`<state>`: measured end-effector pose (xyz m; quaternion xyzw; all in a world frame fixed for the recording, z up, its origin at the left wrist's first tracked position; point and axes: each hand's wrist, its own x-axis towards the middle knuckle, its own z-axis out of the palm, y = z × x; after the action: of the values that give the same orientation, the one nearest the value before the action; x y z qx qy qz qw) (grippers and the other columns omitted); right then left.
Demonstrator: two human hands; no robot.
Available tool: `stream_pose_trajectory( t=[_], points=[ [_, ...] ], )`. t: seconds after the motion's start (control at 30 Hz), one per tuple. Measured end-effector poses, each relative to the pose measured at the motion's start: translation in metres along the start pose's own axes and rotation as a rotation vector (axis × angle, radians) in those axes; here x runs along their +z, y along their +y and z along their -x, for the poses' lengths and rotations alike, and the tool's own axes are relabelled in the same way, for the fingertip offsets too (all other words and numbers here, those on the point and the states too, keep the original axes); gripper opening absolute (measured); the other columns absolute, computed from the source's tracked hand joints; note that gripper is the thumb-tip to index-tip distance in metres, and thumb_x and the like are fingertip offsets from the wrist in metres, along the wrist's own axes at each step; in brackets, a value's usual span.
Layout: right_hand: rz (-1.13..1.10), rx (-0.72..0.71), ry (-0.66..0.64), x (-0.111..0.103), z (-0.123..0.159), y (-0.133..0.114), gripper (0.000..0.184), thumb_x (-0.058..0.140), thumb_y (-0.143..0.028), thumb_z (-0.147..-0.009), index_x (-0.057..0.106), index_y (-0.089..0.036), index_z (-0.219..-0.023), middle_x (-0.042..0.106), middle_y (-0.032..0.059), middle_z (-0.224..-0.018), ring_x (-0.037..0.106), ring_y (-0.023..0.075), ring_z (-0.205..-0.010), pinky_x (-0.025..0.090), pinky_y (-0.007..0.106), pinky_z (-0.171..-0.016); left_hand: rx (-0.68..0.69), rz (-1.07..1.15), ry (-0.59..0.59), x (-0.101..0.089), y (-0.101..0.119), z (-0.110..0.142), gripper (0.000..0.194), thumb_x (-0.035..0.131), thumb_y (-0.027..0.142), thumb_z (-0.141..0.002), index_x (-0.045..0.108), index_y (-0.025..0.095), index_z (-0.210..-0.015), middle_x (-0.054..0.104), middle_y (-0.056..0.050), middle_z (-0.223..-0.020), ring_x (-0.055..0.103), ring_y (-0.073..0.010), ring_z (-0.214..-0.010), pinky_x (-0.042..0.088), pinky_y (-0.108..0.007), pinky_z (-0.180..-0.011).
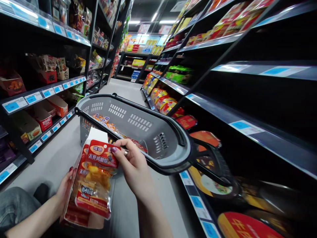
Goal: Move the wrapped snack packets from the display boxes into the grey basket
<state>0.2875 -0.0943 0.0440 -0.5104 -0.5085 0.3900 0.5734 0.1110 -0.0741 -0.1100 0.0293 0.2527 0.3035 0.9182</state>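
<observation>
My right hand pinches the top corner of a red snack packet with a clear window and Chinese print. Behind that packet is an open display box with more red packets in it. My left hand grips the box from its left side, its fingers partly hidden behind it. Just beyond both hands stands a grey shopping basket with a black rim and handle. Inside it lie several orange and red packets.
Shelves with price tags and small snack boxes line the left. On the right, shelves hold noodle packets and round bowls, close to the basket's end. The grey floor runs between them. My knee shows lower left.
</observation>
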Motion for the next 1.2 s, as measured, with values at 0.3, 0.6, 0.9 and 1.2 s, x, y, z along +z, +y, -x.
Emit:
stream_pose_trajectory(
  t=[0.3,0.6,0.9,1.2],
  points=[
    [-0.025,0.014,0.003,-0.003,0.001,0.003,0.032,0.061,-0.05,-0.076,0.047,-0.022,-0.081,0.048,-0.0051,-0.057,0.044,0.0102,-0.049,0.033,0.021,-0.046,0.01,0.005,0.005,-0.003,0.001,0.0,0.048,0.054,0.044,-0.081,0.061,0.007,-0.111,0.075,-0.013,-0.092,0.062,-0.0294,-0.11,0.042,-0.042,-0.102],
    [-0.514,-0.004,-0.078,0.0,0.001,0.004,0.025,0.069,-0.038,-0.079,0.049,-0.022,-0.081,0.05,-0.0076,-0.056,0.042,0.0062,-0.046,0.034,0.017,-0.047,-0.003,-0.07,-0.121,-0.012,0.002,-0.002,0.05,0.068,0.048,-0.07,0.069,0.009,-0.103,0.073,-0.012,-0.106,0.052,-0.032,-0.124,0.034,-0.039,-0.109],
    [-1.355,-0.083,-0.248,0.007,-0.006,0.026,0.026,0.055,-0.027,-0.087,0.036,-0.021,-0.071,0.025,-0.0152,-0.045,0.005,0.0016,-0.032,0.021,0.011,-0.035,-0.133,-0.038,-0.013,-0.013,0.012,0.006,0.081,0.08,0.043,-0.059,0.053,0.011,-0.129,0.073,-0.011,-0.108,0.058,-0.0352,-0.116,0.039,-0.046,-0.104],
    [-1.417,-0.119,-0.238,0.012,-0.001,0.02,0.029,0.044,-0.032,-0.094,0.031,-0.021,-0.071,0.025,-0.0159,-0.044,0.001,0.0,-0.031,0.013,0.009,-0.032,-0.081,-0.076,0.215,-0.019,0.012,0.007,0.079,0.056,0.046,-0.084,0.025,0.009,-0.146,0.076,-0.011,-0.094,0.07,-0.0298,-0.094,0.047,-0.043,-0.094]
  ],
)
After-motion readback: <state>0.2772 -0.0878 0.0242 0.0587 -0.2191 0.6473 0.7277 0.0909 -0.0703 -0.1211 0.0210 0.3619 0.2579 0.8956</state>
